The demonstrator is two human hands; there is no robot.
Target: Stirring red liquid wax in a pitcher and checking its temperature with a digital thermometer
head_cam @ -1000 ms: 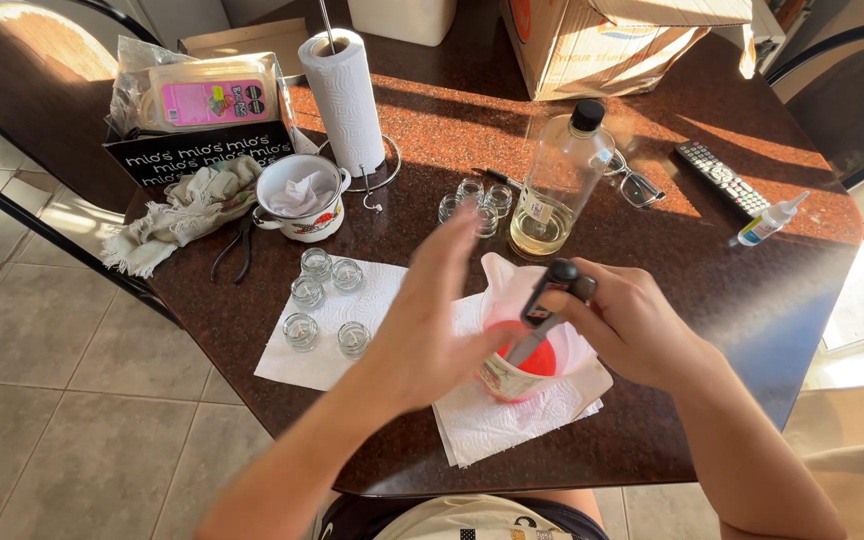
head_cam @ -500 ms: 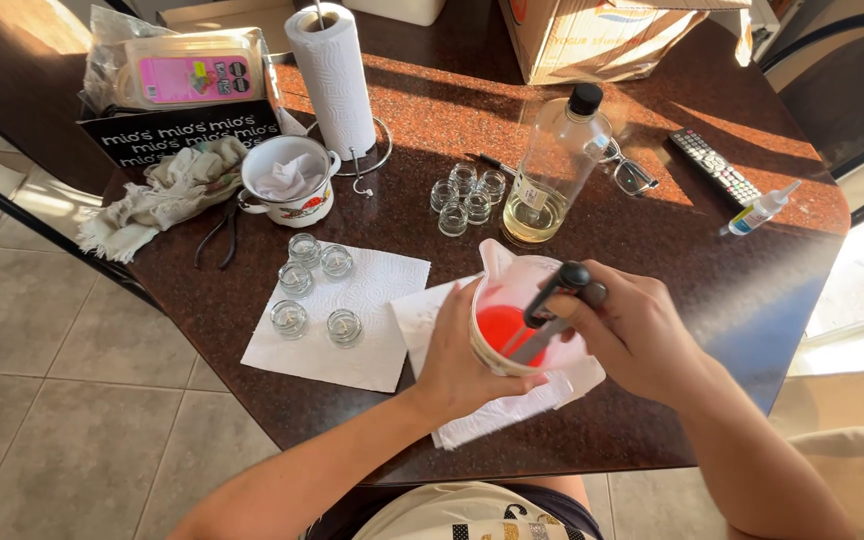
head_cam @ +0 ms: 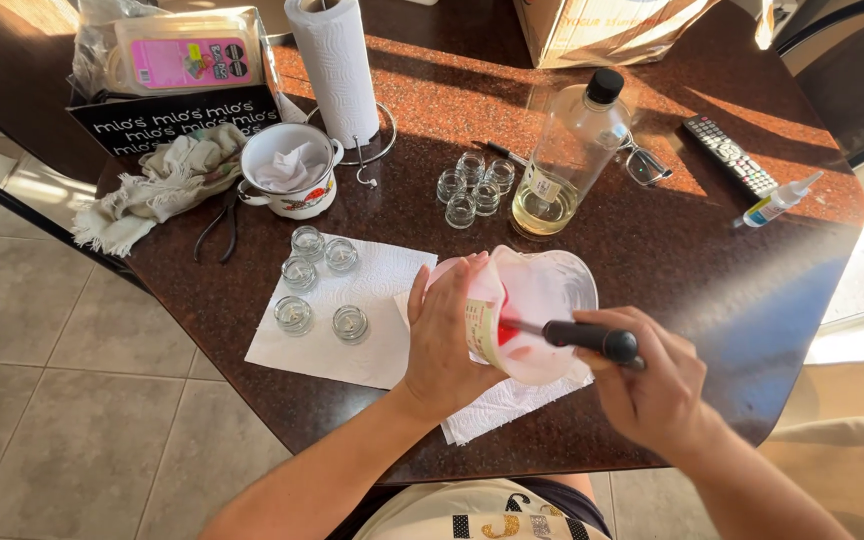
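Sunlit bench [head_cam: 712, 250]: our left hand [head_cam: 447, 345] tilts the jug [head_cam: 532, 310], right-hand fingers [head_cam: 632, 345] gripping the stirrer [head_cam: 592, 338]; red liquid may spill onto paper towel [head_cam: 497, 410] below.

Five jars [head_cam: 317, 282] sit on a napkin [head_cam: 377, 330] left of the cup [head_cam: 532, 310]. Behind the cup stands a bottle [head_cam: 567, 160], four jars [head_cam: 472, 187] to its left, a remote [head_cam: 730, 155] to its right.

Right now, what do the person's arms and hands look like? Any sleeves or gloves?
Both arms are bare, with no sleeves in view. The left hand and right hand wear no gloves. No rings, watch or bracelets show. The fingers look uncovered, with short nails.
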